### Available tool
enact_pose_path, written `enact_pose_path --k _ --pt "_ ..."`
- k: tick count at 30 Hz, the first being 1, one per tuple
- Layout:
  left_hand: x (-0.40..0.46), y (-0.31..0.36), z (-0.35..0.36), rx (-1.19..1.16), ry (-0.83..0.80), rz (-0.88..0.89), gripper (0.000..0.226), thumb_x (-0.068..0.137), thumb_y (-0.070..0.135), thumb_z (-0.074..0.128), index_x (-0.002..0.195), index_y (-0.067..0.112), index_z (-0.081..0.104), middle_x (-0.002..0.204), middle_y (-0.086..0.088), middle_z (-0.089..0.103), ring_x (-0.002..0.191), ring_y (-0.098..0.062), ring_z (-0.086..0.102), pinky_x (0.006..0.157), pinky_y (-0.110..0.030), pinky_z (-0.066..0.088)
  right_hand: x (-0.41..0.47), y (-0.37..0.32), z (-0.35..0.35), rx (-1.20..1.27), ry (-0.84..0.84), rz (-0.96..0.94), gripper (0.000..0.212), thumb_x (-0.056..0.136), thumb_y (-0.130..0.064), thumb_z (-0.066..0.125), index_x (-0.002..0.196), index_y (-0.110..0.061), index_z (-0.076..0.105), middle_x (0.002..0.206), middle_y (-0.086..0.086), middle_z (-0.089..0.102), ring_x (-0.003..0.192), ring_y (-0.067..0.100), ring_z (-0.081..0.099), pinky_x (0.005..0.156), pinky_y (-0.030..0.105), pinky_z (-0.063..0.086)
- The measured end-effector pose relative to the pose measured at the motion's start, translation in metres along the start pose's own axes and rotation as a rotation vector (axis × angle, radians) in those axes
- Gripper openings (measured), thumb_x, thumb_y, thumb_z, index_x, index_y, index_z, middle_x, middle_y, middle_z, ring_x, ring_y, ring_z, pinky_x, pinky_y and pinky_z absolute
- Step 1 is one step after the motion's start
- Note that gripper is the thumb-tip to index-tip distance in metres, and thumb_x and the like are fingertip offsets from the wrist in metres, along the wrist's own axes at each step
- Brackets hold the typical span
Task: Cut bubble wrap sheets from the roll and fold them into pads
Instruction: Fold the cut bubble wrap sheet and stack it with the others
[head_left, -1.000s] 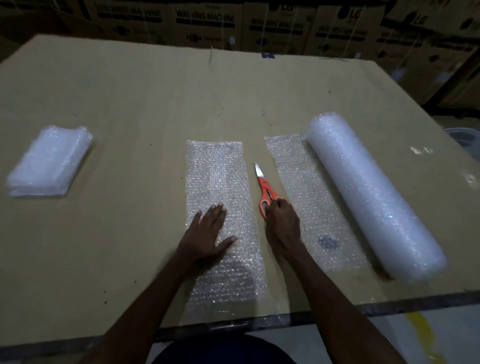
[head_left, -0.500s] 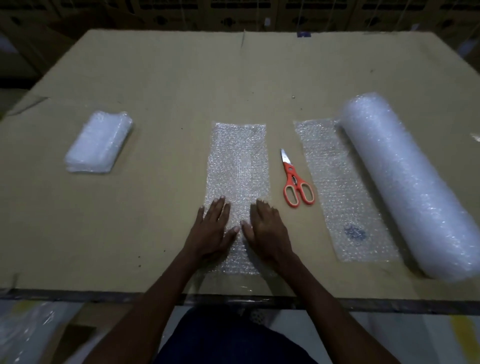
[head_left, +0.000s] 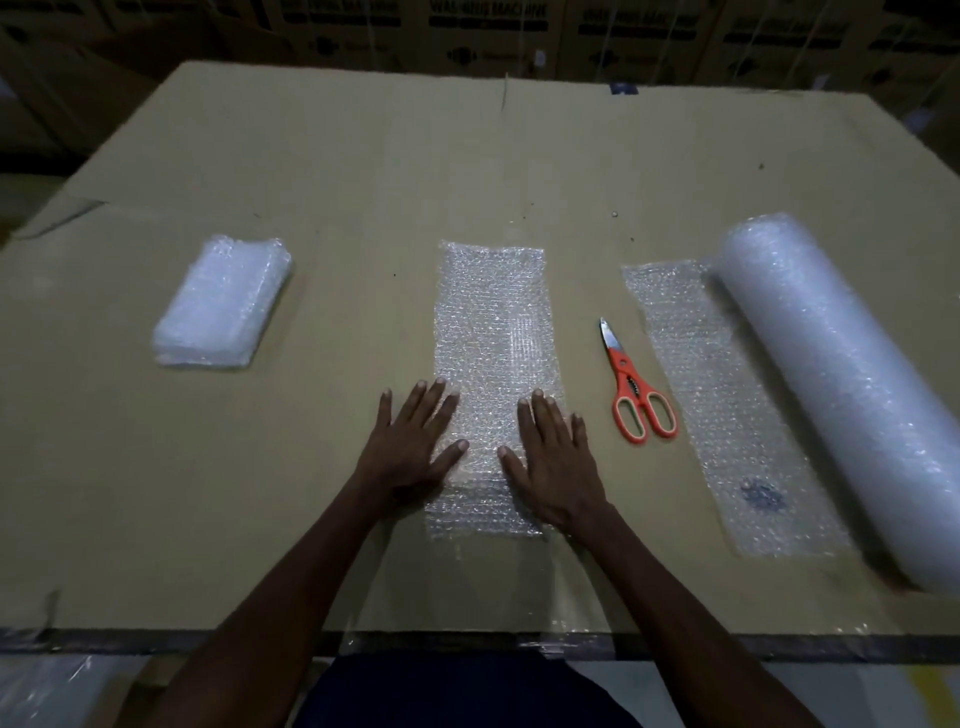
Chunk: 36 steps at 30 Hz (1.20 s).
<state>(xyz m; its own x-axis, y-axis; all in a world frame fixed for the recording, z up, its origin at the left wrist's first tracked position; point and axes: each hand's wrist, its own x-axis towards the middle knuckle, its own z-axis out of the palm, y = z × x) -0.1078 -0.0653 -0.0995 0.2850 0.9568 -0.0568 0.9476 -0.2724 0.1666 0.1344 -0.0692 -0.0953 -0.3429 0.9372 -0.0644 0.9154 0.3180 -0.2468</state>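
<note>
Both hands flat, fingers straight: my left hand (head_left: 410, 447) and right hand (head_left: 553, 462) press the near half of one cut bubble wrap sheet (head_left: 493, 332), its long axis running from the table's (head_left: 337, 171) near edge to the far edge. One scissors (head_left: 631, 387) beside it, tips pointing away. One roll (head_left: 841, 384) near the right edge, one stack of folded pads (head_left: 223, 304) toward the left.

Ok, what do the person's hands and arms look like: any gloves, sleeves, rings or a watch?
Both the left hand and the right hand are bare: no gloves, rings or watch show. The forearms are uncovered, no sleeves in view. Nails look short. The light is dim, so fine marks cannot be told.
</note>
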Motion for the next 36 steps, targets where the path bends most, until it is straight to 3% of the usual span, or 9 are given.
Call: enact_pose_path --k 5,9,13,17,20,24,26,31,36 --pt "-0.002 -0.004 -0.001 -0.012 0.048 0.044 0.076 0.099 0.068 0.018 0.160 0.022 0.021 0.167 -0.005 0.011 0.155 -0.022 0.008 0.120 -0.061 -0.003 -0.001 -0.001 -0.001 -0.004 -0.034 0.022 0.080 0.099 -0.066 0.010 0.164 -0.021 0.000 0.170 0.003 -0.011 0.157 0.018 -0.011 0.125 0.050 -0.008" --pt "-0.001 -0.003 -0.004 0.018 0.026 0.059 0.076 0.100 0.066 0.022 0.157 0.017 0.029 0.164 -0.011 0.021 0.152 -0.030 0.020 0.117 -0.062 0.001 -0.001 0.005 -0.015 0.118 -0.064 -0.008 0.085 0.099 -0.071 0.026 0.164 -0.020 0.006 0.170 0.004 -0.010 0.157 0.018 -0.008 0.125 0.050 -0.002" --pt "-0.009 0.003 -0.006 0.023 0.026 0.101 0.079 0.099 0.066 0.017 0.152 0.012 0.040 0.161 -0.013 0.030 0.148 -0.033 0.030 0.113 -0.066 0.009 -0.012 0.014 -0.033 0.314 0.153 -0.007 0.076 0.091 -0.057 0.060 0.154 -0.017 0.043 0.161 0.007 0.036 0.145 0.023 0.033 0.114 0.037 0.029" --pt "-0.027 0.017 -0.009 0.007 -0.068 0.111 0.094 0.086 0.070 0.002 0.159 0.015 0.021 0.168 -0.006 0.007 0.155 -0.023 0.005 0.118 -0.059 -0.006 -0.038 0.012 -0.033 0.334 0.294 -0.178 0.040 0.091 -0.046 0.062 0.116 -0.017 0.074 0.113 0.004 0.070 0.103 0.027 0.063 0.083 0.039 0.053" --pt "-0.040 0.025 -0.009 -0.029 -0.078 0.143 0.088 0.088 0.066 0.009 0.156 0.013 0.030 0.166 -0.008 0.018 0.153 -0.025 0.017 0.120 -0.056 0.003 -0.060 0.016 -0.023 0.336 0.272 -0.265 0.015 0.090 -0.033 0.073 0.098 -0.020 0.075 0.096 -0.003 0.072 0.088 0.020 0.063 0.072 0.042 0.053" --pt "-0.056 0.039 -0.007 -0.143 0.038 0.202 0.057 0.099 0.044 0.043 0.146 0.011 0.047 0.155 -0.012 0.042 0.141 -0.030 0.041 0.116 -0.052 0.028 -0.084 0.023 -0.021 0.280 0.199 -0.325 0.035 0.087 -0.047 0.073 0.105 -0.017 0.075 0.109 -0.001 0.069 0.096 0.021 0.064 0.074 0.035 0.054" --pt "-0.067 0.053 -0.008 -0.214 0.064 0.186 0.050 0.099 0.037 0.053 0.143 0.012 0.052 0.151 -0.009 0.048 0.135 -0.030 0.047 0.109 -0.043 0.038 -0.090 0.020 -0.020 0.235 0.202 -0.332 0.029 0.091 -0.040 0.072 0.109 -0.017 0.075 0.114 -0.002 0.068 0.100 0.021 0.063 0.072 0.035 0.056" --pt "-0.090 0.072 -0.010 -0.303 0.125 0.139 0.056 0.095 0.048 0.062 0.142 0.019 0.053 0.148 0.001 0.053 0.132 -0.020 0.052 0.100 -0.035 0.047 -0.093 0.014 -0.027 0.233 0.263 -0.274 0.015 0.099 -0.033 0.061 0.093 -0.023 0.070 0.096 -0.006 0.068 0.087 0.020 0.064 0.065 0.039 0.053" --pt "-0.087 0.069 -0.022 -0.375 0.311 0.085 0.034 0.088 0.030 0.064 0.120 0.019 0.070 0.119 0.001 0.071 0.103 -0.023 0.068 0.082 -0.036 0.055 -0.083 0.018 -0.044 0.396 0.242 -0.199 0.026 0.095 -0.038 0.063 0.109 -0.020 0.077 0.103 0.000 0.078 0.089 0.022 0.072 0.075 0.036 0.056"
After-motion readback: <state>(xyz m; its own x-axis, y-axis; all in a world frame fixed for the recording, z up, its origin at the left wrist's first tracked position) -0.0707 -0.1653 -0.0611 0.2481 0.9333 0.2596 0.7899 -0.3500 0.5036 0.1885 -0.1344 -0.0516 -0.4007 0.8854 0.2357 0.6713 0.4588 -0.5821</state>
